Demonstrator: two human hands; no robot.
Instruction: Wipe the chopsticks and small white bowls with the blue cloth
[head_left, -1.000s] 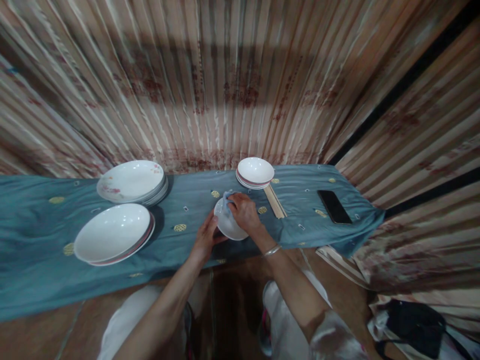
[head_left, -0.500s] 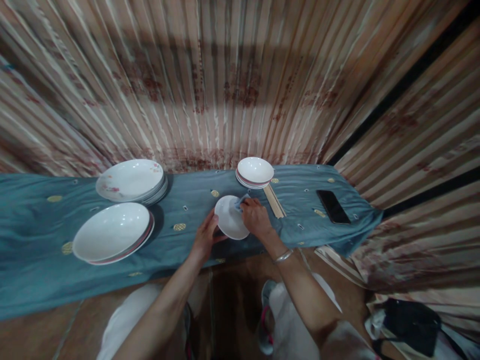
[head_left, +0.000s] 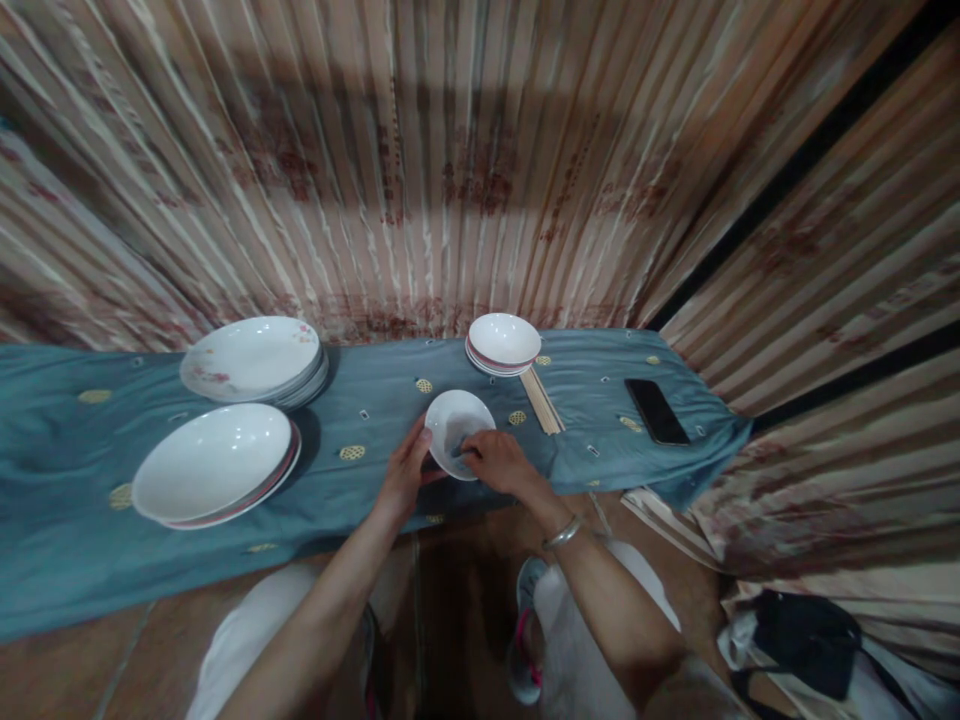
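Observation:
A small white bowl (head_left: 448,408) is held over the front part of the cloth-covered table, its inside facing up toward me. My left hand (head_left: 406,468) grips its left rim, thumb on the edge and fingers underneath. Inside the bowl, near its lower right, my right hand (head_left: 496,461) presses a bluish cloth (head_left: 459,448), mostly hidden by the fingers. Just behind stands a stack of small white bowls (head_left: 504,342), with a bundle of chopsticks (head_left: 541,402) lying beside it.
To the left are a stack of flowered plates (head_left: 251,355) and larger white bowls (head_left: 214,465). A black phone (head_left: 656,411) lies on the right of the blue tablecloth (head_left: 360,500). Pleated curtains (head_left: 420,200) hang behind; a dark bag (head_left: 806,640) sits low at right.
My right hand has moved the cloth from the bowl's upper right rim down into its lower right inside. The bowl is turned so its hollow shows. The view has shifted slightly.

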